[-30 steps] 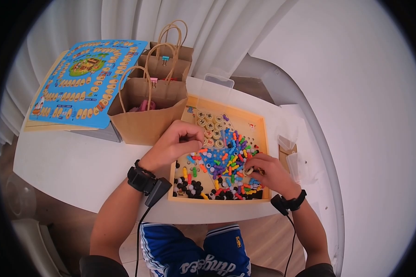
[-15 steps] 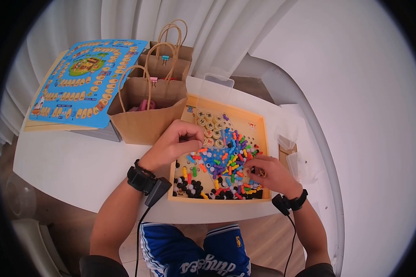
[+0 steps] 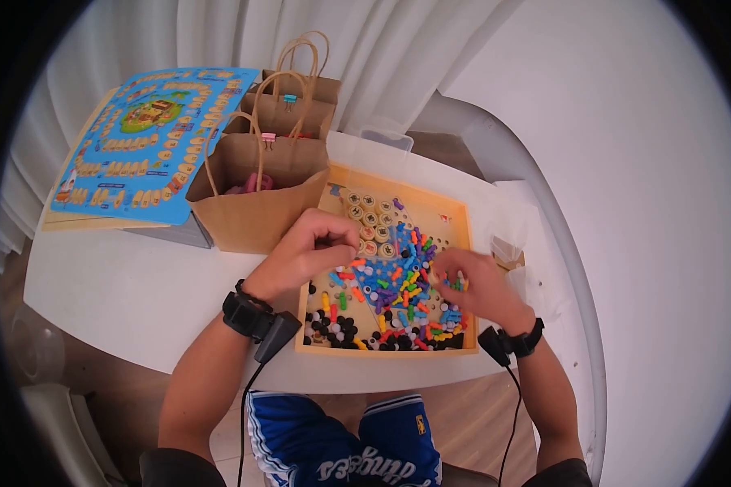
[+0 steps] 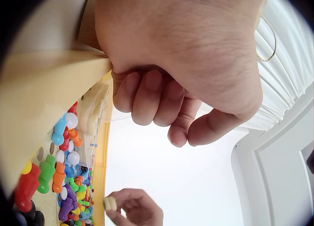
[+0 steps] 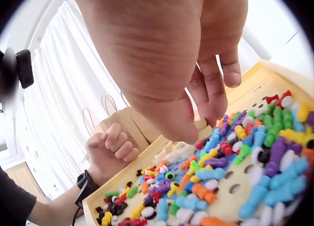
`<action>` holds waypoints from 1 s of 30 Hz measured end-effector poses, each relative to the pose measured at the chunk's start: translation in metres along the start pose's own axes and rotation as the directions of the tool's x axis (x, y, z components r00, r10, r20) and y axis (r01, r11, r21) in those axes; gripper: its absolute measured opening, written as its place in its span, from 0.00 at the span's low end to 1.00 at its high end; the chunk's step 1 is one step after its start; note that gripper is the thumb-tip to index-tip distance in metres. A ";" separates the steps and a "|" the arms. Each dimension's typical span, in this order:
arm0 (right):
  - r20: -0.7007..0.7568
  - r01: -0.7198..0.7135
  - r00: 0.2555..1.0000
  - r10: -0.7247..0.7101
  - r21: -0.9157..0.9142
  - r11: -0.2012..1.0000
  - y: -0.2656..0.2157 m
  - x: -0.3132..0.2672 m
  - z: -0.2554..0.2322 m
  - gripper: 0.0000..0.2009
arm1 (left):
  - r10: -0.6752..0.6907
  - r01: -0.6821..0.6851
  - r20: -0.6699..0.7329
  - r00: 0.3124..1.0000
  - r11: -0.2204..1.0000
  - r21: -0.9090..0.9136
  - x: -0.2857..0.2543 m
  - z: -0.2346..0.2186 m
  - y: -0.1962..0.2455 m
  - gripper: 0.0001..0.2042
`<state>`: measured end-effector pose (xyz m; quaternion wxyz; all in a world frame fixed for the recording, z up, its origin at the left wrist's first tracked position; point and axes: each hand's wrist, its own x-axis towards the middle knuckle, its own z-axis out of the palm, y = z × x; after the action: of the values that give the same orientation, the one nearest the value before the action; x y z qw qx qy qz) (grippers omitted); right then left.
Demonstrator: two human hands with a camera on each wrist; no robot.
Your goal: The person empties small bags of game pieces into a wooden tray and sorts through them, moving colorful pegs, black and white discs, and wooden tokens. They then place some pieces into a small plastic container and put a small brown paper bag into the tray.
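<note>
My right hand [image 3: 483, 284] is over the right side of a shallow wooden tray [image 3: 394, 355]. It pinches a round wooden xiangqi piece [image 4: 110, 203] between thumb and fingers. Beneath that hand lie many coloured plastic pegs [image 5: 208, 173], heaped across the tray. My left hand [image 3: 313, 247] hovers by the tray's left side with loosely curled fingers [image 4: 147, 96] and nothing visible in them. Close to its fingertips, several more round xiangqi pieces [image 3: 369, 217] sit in rows in a clear plastic box, their faces marked with characters.
Brown paper bags [image 3: 256, 211] with clips stand left of the tray. Behind them to the left lies a blue board game [image 3: 150, 146]. Clear plastic containers [image 3: 508, 243] are at the tray's right, on the white table [image 3: 138, 284]. Black and white pegs [image 3: 333, 329] gather at the near left corner.
My right hand has risen from among the pegs and shifted slightly away from me, with a round piece in its fingers. The left hand stays where it was.
</note>
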<state>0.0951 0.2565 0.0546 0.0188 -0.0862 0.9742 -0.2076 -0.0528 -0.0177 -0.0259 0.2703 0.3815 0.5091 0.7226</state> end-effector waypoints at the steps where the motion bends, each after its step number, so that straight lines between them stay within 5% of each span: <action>1: -0.028 -0.041 0.999 0.041 0.009 0.999 -0.005 0.009 -0.003 0.11 | -0.002 0.002 0.006 1.000 1.000 -0.003 0.001 0.001 -0.002 0.06; 7: -0.059 -0.009 0.998 0.019 0.172 0.985 -0.014 0.072 0.022 0.11 | 0.002 -0.003 0.026 1.000 1.000 0.021 0.002 -0.004 -0.001 0.07; 11: -0.115 0.076 0.991 -0.064 0.096 0.993 -0.008 0.093 0.045 0.10 | -0.013 0.012 0.019 1.000 0.999 0.032 0.001 -0.003 0.001 0.07; 14: -0.130 0.069 0.989 -0.066 0.020 0.997 -0.010 0.097 0.050 0.10 | -0.007 0.006 0.019 1.000 1.000 0.027 0.001 -0.003 0.000 0.07; 25: -0.113 -0.052 0.991 0.074 0.184 0.982 -0.018 0.089 0.030 0.09 | -0.006 0.006 0.039 0.999 1.000 0.005 0.002 -0.004 -0.002 0.07; 30: -0.024 0.040 0.999 -0.038 0.110 0.993 -0.014 0.080 0.035 0.10 | -0.004 0.004 0.015 1.000 1.000 0.031 0.001 -0.003 -0.002 0.06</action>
<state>0.0213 0.2156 0.0282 0.0089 -0.1019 0.9595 -0.2624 -0.0564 -0.0177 -0.0281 0.2697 0.3901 0.5190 0.7112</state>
